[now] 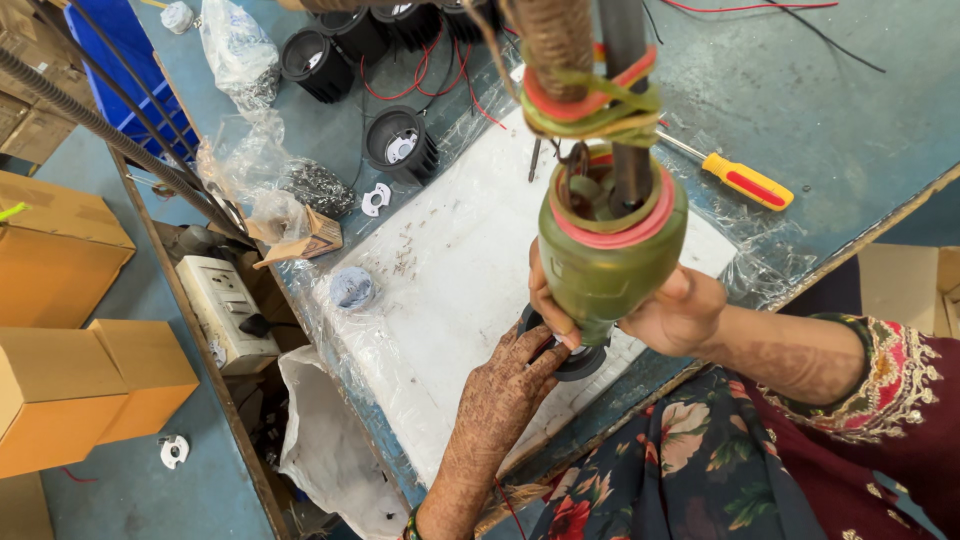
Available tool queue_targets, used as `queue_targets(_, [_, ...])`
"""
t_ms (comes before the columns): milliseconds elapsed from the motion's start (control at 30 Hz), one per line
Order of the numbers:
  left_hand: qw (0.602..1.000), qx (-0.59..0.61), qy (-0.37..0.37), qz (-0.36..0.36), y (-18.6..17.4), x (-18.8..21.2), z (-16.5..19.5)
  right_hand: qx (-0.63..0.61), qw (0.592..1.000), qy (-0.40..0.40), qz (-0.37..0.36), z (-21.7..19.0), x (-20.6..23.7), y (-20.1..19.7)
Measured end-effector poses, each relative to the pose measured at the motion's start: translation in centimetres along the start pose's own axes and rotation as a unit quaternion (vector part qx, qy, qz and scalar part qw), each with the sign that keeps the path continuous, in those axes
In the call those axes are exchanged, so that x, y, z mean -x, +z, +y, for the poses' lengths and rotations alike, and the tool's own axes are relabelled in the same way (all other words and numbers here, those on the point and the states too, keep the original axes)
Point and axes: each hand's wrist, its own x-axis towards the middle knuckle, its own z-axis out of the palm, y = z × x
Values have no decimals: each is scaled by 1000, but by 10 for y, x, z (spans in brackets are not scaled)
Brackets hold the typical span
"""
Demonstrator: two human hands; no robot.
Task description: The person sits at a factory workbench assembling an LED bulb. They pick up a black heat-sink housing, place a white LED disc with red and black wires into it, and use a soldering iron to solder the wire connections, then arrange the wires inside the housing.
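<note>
My right hand (665, 310) grips a green powered screwdriver (610, 240) that hangs from above, bound with coloured rubber bands. Its tip points down at a black round housing (575, 362) on a white foam pad (460, 270). My left hand (505, 385), patterned with henna, rests on that housing and holds it against the pad. Most of the housing is hidden under the tool and my fingers.
Several black housings (400, 145) with red wires stand at the back of the bench. A yellow-handled screwdriver (745, 182) lies to the right. Clear bags of small parts (315, 185), a small white round part (377, 199), a wall socket (225, 305) and cardboard boxes (60, 260) are at the left.
</note>
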Motion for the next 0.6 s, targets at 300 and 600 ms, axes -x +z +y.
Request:
queue_targets(300, [1000, -1, 1, 2, -1, -1, 1, -27, 1000, 4, 3, 12, 5, -6])
queue_targets(600, [1000, 9, 18, 12, -1, -3, 1, 14, 1000, 12, -7, 8, 2, 6])
